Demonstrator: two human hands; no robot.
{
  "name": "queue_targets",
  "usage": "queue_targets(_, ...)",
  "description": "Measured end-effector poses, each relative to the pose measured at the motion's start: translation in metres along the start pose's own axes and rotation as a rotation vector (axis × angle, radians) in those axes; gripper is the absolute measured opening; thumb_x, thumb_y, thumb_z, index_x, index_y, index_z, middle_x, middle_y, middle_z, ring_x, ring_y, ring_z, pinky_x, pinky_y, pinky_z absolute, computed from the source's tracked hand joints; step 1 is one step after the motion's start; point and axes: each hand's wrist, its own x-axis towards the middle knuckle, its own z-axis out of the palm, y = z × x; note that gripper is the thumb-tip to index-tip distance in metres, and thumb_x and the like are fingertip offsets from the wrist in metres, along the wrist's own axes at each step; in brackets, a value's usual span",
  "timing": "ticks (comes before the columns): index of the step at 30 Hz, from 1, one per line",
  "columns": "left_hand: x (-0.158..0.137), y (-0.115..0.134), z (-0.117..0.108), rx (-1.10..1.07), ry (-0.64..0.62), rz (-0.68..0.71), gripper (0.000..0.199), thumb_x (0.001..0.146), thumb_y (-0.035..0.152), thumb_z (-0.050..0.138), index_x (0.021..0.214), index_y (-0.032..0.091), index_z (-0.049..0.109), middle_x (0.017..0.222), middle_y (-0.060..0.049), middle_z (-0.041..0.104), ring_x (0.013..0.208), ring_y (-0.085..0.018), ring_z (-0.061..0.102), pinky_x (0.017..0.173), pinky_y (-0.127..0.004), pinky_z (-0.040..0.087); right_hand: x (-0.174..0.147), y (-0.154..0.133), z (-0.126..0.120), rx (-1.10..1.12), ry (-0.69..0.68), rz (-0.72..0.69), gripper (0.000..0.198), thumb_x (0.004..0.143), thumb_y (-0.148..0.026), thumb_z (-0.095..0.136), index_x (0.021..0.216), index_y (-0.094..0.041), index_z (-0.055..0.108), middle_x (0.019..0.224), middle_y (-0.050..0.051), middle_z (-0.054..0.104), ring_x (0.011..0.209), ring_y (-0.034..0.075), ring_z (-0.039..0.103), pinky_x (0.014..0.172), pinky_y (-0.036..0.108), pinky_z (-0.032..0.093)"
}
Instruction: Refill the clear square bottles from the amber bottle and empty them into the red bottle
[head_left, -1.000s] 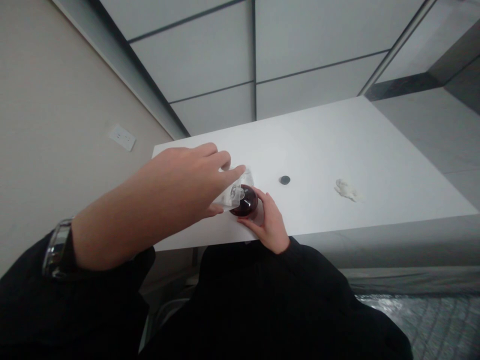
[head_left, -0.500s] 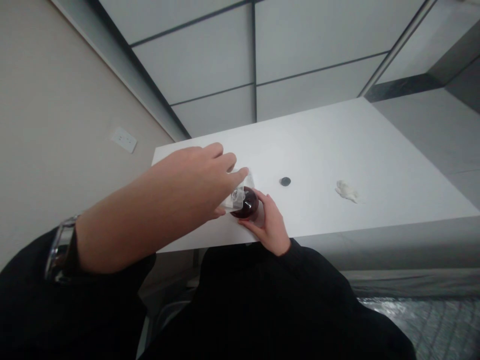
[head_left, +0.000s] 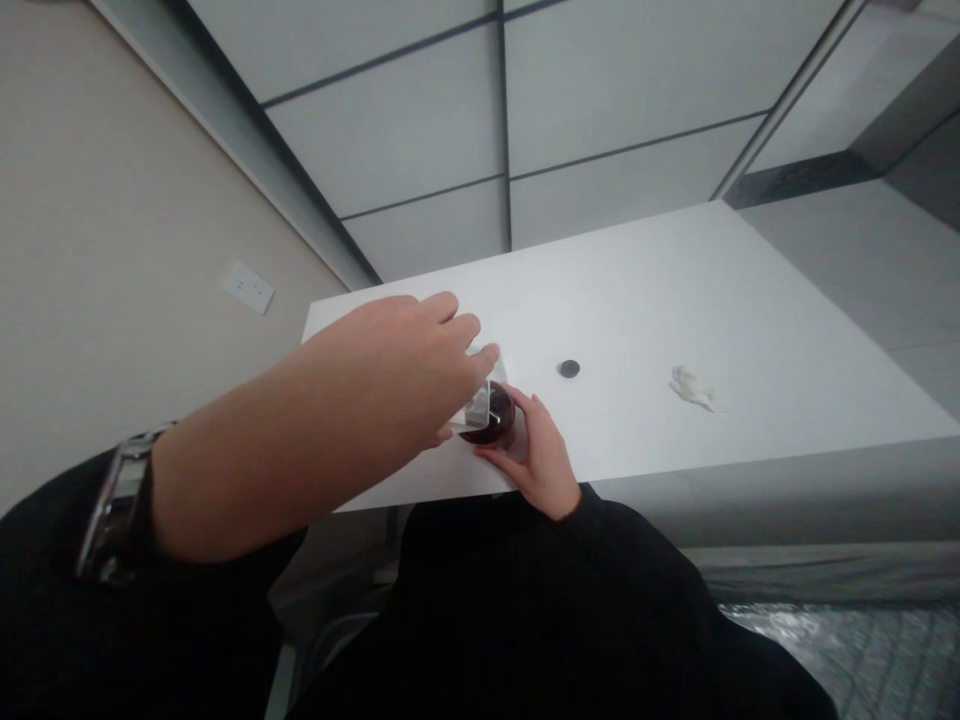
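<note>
My left hand (head_left: 427, 360), a watch on its wrist, is closed around a clear plastic container (head_left: 475, 411). The container is tilted over a round glass jar (head_left: 501, 417) that looks dark red; my left hand and the container cover part of the jar. My right hand (head_left: 544, 452) curls around the jar's right side, thumb and fingers against it. Both hands are near the front edge of the white table (head_left: 637, 300). What is inside the container is too blurred to make out.
A small dark round disc (head_left: 569, 369) lies on the table right of the jar. Farther right is a crumpled white tissue (head_left: 694, 388). A wall with a socket (head_left: 250, 287) stands at the left, and a panelled cabinet front (head_left: 420, 130) rises behind the table.
The view has shifted slightly. My left hand and the clear container have moved a little to the right over the jar. My right hand keeps its hold.
</note>
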Motion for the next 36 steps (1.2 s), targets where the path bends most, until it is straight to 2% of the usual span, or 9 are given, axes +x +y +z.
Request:
queue_targets(8, 0.003, 0.0, 0.001, -0.069, 0.05, 0.001, 0.026, 0.084, 0.021, 0.078, 0.11, 0.022, 0.075, 0.098, -0.006, 0.072, 0.093, -0.027, 0.065, 0.083, -0.037, 0.048, 0.0, 0.002, 0.001, -0.02, -0.012, -0.022, 0.075, 0.088, -0.049, 0.082, 0.151, -0.022, 0.051, 0.15, 0.018, 0.066, 0.139, 0.038, 0.063, 0.125, 0.069, 0.037)
queue_targets(13, 0.006, 0.0, -0.002, -0.06, 0.023, 0.023, 0.019, 0.084, 0.017, 0.073, 0.103, 0.022, 0.075, 0.093, -0.006, 0.071, 0.086, -0.026, 0.064, 0.078, -0.037, 0.046, 0.0, 0.003, 0.001, -0.023, -0.002, -0.026, 0.074, 0.089, -0.048, 0.082, 0.152, -0.024, 0.051, 0.149, 0.017, 0.067, 0.138, 0.037, 0.064, 0.124, 0.068, 0.038)
queue_targets(21, 0.008, -0.004, 0.001, -0.076, 0.058, 0.044, 0.011, 0.085, 0.019, 0.071, 0.096, 0.023, 0.074, 0.088, -0.005, 0.068, 0.081, -0.025, 0.061, 0.077, -0.037, 0.046, 0.0, 0.003, 0.002, -0.036, -0.003, -0.038, 0.074, 0.09, -0.049, 0.08, 0.152, -0.023, 0.049, 0.148, 0.017, 0.067, 0.138, 0.037, 0.065, 0.124, 0.069, 0.038)
queue_targets(26, 0.01, -0.007, 0.001, -0.08, 0.023, 0.072, 0.012, 0.085, 0.022, 0.072, 0.096, 0.023, 0.075, 0.089, -0.006, 0.068, 0.083, -0.026, 0.062, 0.08, -0.038, 0.047, 0.0, 0.003, 0.002, -0.033, -0.005, -0.028, 0.075, 0.089, -0.05, 0.081, 0.152, -0.024, 0.05, 0.148, 0.017, 0.068, 0.137, 0.037, 0.065, 0.125, 0.068, 0.037)
queue_targets(32, 0.01, -0.003, 0.012, -0.088, 0.095, 0.048, 0.017, 0.085, 0.026, 0.077, 0.102, 0.024, 0.076, 0.093, -0.007, 0.07, 0.097, -0.031, 0.065, 0.092, -0.042, 0.047, 0.0, 0.002, 0.003, -0.028, -0.014, -0.01, 0.075, 0.088, -0.049, 0.081, 0.152, -0.025, 0.051, 0.148, 0.016, 0.068, 0.137, 0.037, 0.065, 0.125, 0.069, 0.037)
queue_targets(36, 0.009, -0.001, 0.007, -0.092, 0.066, 0.024, 0.026, 0.082, 0.028, 0.082, 0.107, 0.023, 0.077, 0.1, -0.008, 0.074, 0.099, -0.031, 0.066, 0.09, -0.042, 0.049, -0.001, 0.003, 0.004, -0.028, -0.002, -0.024, 0.075, 0.088, -0.048, 0.082, 0.152, -0.025, 0.051, 0.146, 0.016, 0.069, 0.136, 0.037, 0.066, 0.124, 0.069, 0.038)
